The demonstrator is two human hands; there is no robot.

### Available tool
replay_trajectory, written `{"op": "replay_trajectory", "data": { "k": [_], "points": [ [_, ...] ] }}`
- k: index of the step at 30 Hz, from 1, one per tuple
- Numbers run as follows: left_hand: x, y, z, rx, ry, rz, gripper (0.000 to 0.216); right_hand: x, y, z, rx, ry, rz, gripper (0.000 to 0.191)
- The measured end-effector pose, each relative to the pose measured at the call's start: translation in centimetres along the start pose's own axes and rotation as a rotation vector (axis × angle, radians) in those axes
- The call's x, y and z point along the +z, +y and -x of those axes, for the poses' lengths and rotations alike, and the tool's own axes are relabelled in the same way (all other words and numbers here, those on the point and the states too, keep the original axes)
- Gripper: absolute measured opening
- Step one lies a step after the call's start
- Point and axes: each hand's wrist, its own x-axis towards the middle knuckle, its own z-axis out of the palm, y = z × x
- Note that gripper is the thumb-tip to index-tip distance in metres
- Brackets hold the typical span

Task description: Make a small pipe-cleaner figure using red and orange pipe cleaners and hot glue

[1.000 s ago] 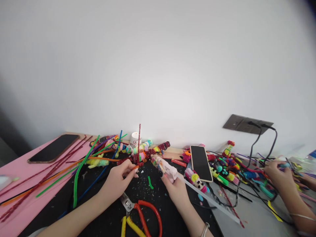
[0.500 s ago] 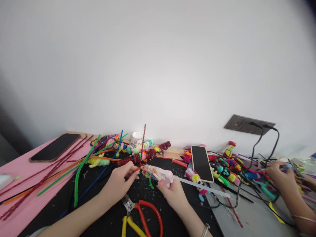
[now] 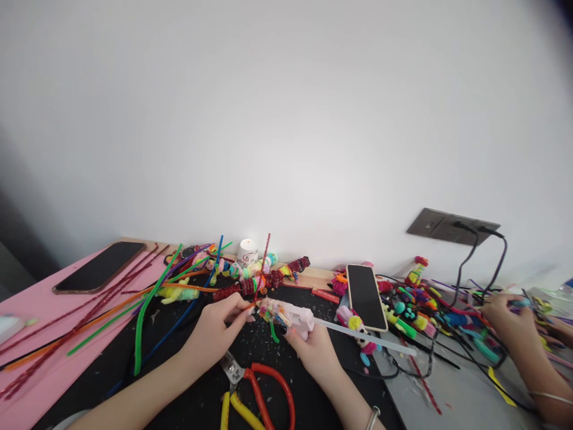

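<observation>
My left hand (image 3: 213, 332) pinches the lower end of a red glitter pipe cleaner (image 3: 261, 269) that stands up and leans right. My right hand (image 3: 313, 346) grips a pale pink glue gun (image 3: 290, 315) covered in colourful stickers, a clear glue stick (image 3: 367, 336) trailing out of its back to the right. The gun's nozzle points left and meets the pipe cleaner's base at my left fingertips. Both hands hover over a black mat (image 3: 188, 382).
Scissors with red and yellow handles (image 3: 257, 391) lie near me. Long pipe cleaners (image 3: 143, 298) spread over a pink sheet (image 3: 40, 310) with a phone (image 3: 99, 267). Another phone (image 3: 364, 296) lies right, beside craft figures. Another person's hands (image 3: 508, 319) work far right. Cables hang from a wall socket (image 3: 447, 226).
My right hand swung the glue gun left and down until its nozzle reached the pipe cleaner base. The red pipe cleaner tilted slightly to the right.
</observation>
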Motion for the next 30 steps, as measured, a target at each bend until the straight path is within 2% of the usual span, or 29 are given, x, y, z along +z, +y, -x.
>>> {"op": "replay_trajectory", "data": {
  "k": [21,30],
  "points": [
    [-0.16,0.0,-0.02,0.052,0.051,-0.054,0.014,-0.09,-0.23,0.09,-0.01,0.013,-0.024,0.017],
    [-0.13,0.06,-0.02,0.036,0.054,-0.075,0.017,-0.12,-0.73,0.11,-0.011,-0.009,-0.048,0.022]
  ]
}}
